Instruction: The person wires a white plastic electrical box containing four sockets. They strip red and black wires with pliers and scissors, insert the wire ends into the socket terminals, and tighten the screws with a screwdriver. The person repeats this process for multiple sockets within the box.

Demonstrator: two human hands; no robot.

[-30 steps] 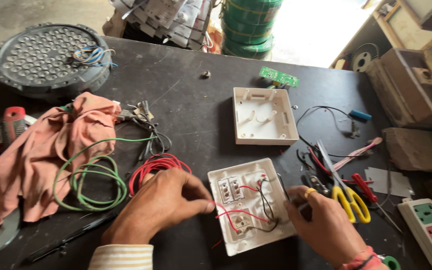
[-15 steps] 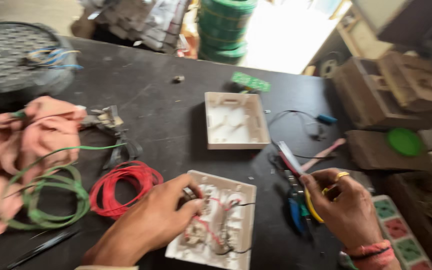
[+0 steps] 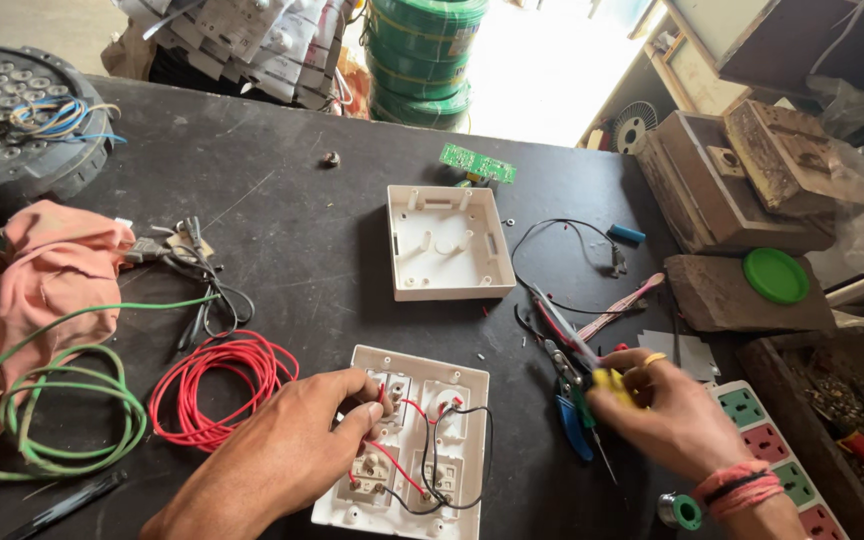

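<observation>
A white switch plate [image 3: 457, 385] lies face down on the black table, its back wired with red and black wires. My left hand [image 3: 277, 455] rests on its left side, thumb and fingers pinching at a red wire by the terminals. My right hand [image 3: 667, 415] hovers right of the plate, closed on a yellow-handled tool [image 3: 607, 385] among a pile of hand tools. Blue-handled pliers [image 3: 570, 420] lie just under that hand.
An empty white back box [image 3: 447, 243] sits behind the plate. Red wire coil [image 3: 214, 385], green wire coil [image 3: 47, 420] and a pink cloth [image 3: 22, 290] lie left. A round LED lamp [image 3: 17, 115] is far left. A multi-socket strip [image 3: 772, 450] and wooden boxes [image 3: 727, 190] are right.
The view has shifted and steadied. My right hand has come down onto the tool pile and closed on the yellow-handled tool; my left hand stays on the switch plate.
</observation>
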